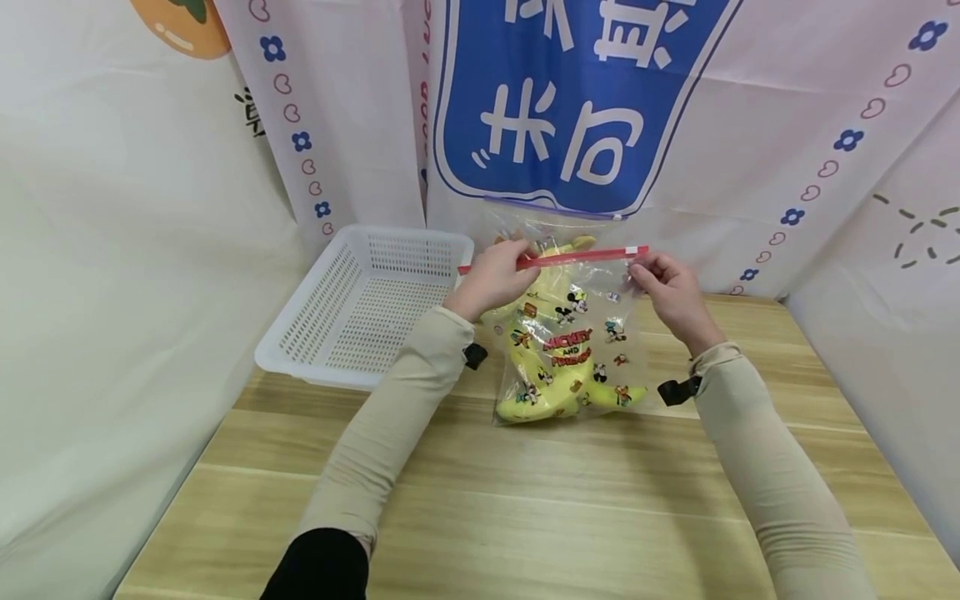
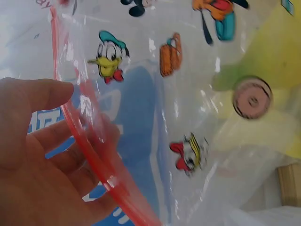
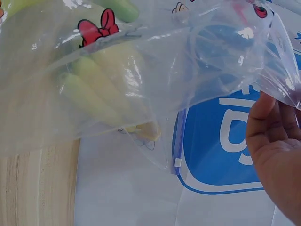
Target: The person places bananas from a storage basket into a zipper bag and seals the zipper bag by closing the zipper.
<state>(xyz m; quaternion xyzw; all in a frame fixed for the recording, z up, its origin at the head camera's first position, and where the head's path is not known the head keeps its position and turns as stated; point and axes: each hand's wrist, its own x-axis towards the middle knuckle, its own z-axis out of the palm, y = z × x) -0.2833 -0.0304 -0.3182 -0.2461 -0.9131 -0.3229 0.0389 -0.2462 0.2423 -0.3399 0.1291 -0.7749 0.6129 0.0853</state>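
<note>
A clear zip bag (image 1: 566, 337) with cartoon prints and a red zip strip (image 1: 585, 256) stands upright between the hands. Yellow bananas (image 1: 547, 400) show through its front, low down. My left hand (image 1: 495, 275) pinches the red strip near its left end, thumb on the near side in the left wrist view. At the upper right corner, just below the white slider (image 1: 636, 251), my right hand (image 1: 675, 296) pinches the bag's edge. Close behind is a second clear bag with a purple zip strip (image 1: 555, 208), with more yellow fruit (image 3: 99, 89) seen through the plastic.
A white perforated basket (image 1: 315, 371) sits to the left of the bags, beside my left forearm. The wooden table (image 1: 510, 508) runs up to a printed cloth (image 1: 375, 125) at the back. Pale cloth walls (image 1: 135, 292) close off both sides.
</note>
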